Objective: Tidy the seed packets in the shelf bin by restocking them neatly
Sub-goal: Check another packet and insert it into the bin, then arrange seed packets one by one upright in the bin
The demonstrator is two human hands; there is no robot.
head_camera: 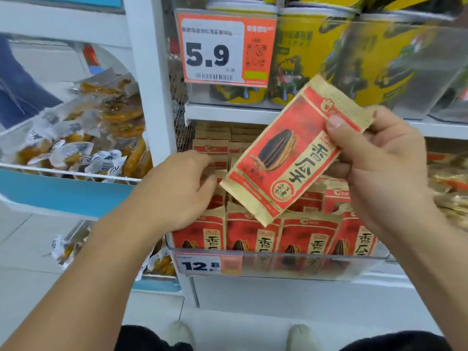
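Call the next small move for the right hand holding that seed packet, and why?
Probably turn the seed packet upright and lower it into the bin: the right hand pinches it tilted above upright rows, while the left hand reaches among the left-side packets.

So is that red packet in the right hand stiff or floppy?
Probably semi-stiff: the packet stays flat though the right hand pinches only one edge. It looks light, held that way without sagging. Its paper-like surface seems matte, so likely not slippery.
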